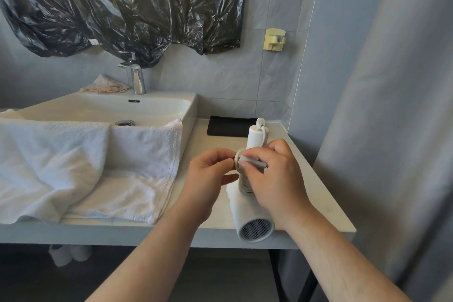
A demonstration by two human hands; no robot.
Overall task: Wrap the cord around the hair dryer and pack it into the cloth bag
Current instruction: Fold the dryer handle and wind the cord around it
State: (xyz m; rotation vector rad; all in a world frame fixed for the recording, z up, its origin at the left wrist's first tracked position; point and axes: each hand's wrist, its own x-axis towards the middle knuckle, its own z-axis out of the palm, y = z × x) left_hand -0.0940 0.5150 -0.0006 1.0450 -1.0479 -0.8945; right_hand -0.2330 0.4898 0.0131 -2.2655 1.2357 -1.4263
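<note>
White hair dryer (247,218) lies on table (306,184), handle pointing away, cord (245,182) coiled around handle between both hands: left hand (208,179) pinches a cord loop, right hand (272,174) grips the plug end; black cloth bag (228,126) behind

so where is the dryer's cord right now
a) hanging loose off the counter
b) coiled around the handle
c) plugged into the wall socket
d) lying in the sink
b: the cord sits in tight coils around the handle of the hair dryer, with both hands working its end there.
</note>
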